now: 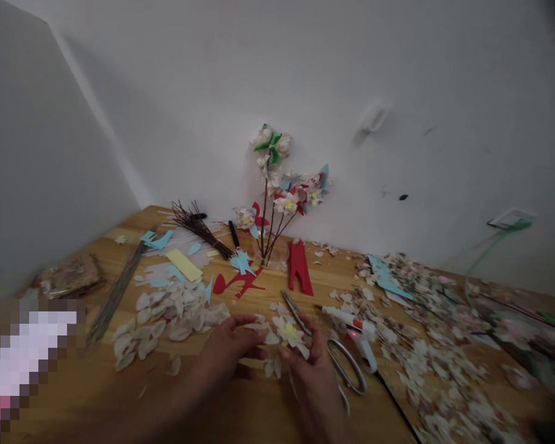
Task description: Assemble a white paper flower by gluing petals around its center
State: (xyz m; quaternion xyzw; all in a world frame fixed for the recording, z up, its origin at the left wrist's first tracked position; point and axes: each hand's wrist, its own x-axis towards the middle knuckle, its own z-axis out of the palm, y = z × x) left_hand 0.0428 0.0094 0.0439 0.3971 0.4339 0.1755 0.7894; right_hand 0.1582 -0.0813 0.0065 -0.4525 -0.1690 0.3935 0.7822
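My right hand grips a handmade flower with white petals and a yellow centre, between thumb and fingers. Just left of it, my left hand reaches in with fingers apart and curved; I see nothing held there. Pale loose petals lie by its fingertips, and I cannot tell whether it touches one. Silver scissors lie beside and partly behind my right hand. A white glue gun with a small red light rests to their right. A heap of cream petals is spread left of my hands.
Finished flowers on brown stems stand against the wall. Red felt pieces, a yellow strip, blue scraps, a twig bundle and green wires lie behind. Scattered petals cover the right side.
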